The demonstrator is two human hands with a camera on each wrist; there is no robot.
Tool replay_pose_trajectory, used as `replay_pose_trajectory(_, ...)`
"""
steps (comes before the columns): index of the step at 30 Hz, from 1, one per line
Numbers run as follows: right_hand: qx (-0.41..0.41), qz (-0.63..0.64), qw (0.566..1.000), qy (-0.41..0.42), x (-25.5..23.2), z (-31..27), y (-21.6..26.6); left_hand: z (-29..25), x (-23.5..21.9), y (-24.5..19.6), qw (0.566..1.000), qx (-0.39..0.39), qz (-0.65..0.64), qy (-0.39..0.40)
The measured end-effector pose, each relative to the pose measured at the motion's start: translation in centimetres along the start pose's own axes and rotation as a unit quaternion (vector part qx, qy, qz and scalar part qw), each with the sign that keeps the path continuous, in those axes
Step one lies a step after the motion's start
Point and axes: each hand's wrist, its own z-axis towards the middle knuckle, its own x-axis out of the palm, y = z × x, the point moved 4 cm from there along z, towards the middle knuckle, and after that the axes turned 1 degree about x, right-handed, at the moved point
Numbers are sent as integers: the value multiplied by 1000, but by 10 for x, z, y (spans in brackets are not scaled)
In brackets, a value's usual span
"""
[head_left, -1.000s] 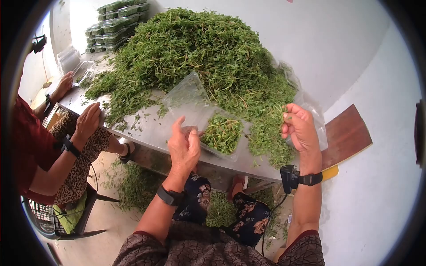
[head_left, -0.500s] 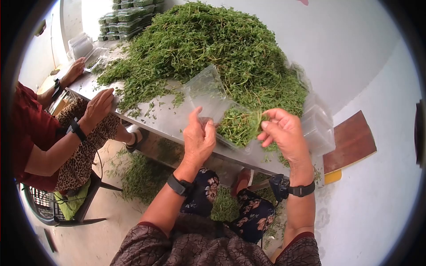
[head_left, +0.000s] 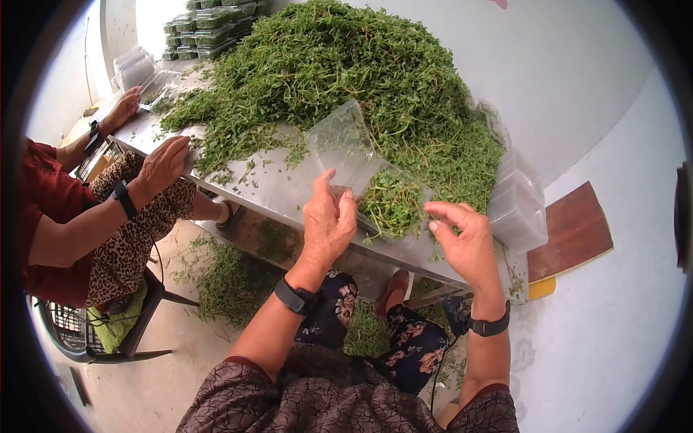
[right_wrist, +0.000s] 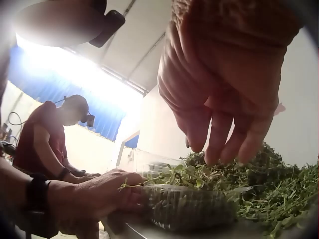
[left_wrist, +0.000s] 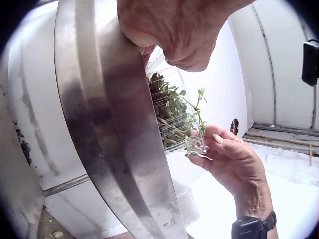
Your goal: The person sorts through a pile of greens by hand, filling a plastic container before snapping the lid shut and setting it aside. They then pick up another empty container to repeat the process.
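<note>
A clear plastic clamshell box (head_left: pixel 426 193) stands at the table's front edge, its lid (head_left: pixel 339 141) folded back to the left. Cut green stems and leaves (head_left: pixel 390 203) fill its base, and a few sprigs poke over the rim. My left hand (head_left: pixel 328 225) rests against the box's left side, index finger raised and extended; its other fingertips are partly hidden. By the box's right corner is my right hand (head_left: pixel 465 242), thumb and index finger apart. In the left wrist view the right hand's fingertips (left_wrist: pixel 218 139) are right at the box corner, beside a loose sprig (left_wrist: pixel 199 107).
A large heap of greens (head_left: pixel 339 86) covers the table behind the box. Stacked empty boxes (head_left: pixel 518 206) stand at the right, near a reddish-brown board (head_left: pixel 570 231). Filled boxes (head_left: pixel 213 32) are piled at the far left. Another person (head_left: pixel 65 238) sits at left.
My right hand has come left from the heap with a pinch of greens and let it go over the box. The left hand has stayed by the box.
</note>
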Motion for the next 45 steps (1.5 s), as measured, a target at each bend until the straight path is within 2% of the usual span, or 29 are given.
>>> replay_pose_trajectory(1,-59,-67,996,-8,1,-2,6,0,0,0,1000,-2,1,4)
replay_pose_trajectory(3,-58,-54,997,-1,7,-3,5,0,1,0,1000,1,-2,1)
replay_pose_trajectory(5,-161,-99,982,-3,16,-4,8,-1,1,0,1000,2,-4,-1)
replay_pose_trajectory(11,-199,-135,970,36,36,-4,6,0,1,0,1000,0,1,-6)
replay_pose_trajectory(18,-192,-144,970,43,26,-5,14,1,1,1,1000,-4,-2,-8)
replay_pose_trajectory(21,-206,-149,967,-2,22,-9,23,0,2,5,1000,-2,4,-5)
replay_pose_trajectory(33,-233,-192,953,-18,54,-9,34,0,0,0,1000,-10,17,14)
replay_pose_trajectory(39,-240,-140,959,-45,54,-7,24,-1,0,-1,1000,0,20,8)
replay_pose_trajectory(41,-192,-63,976,-80,48,-5,17,-1,0,-2,1000,2,17,5)
replay_pose_trajectory(45,-142,-13,982,-121,39,0,15,-1,-1,-4,999,-9,37,17)
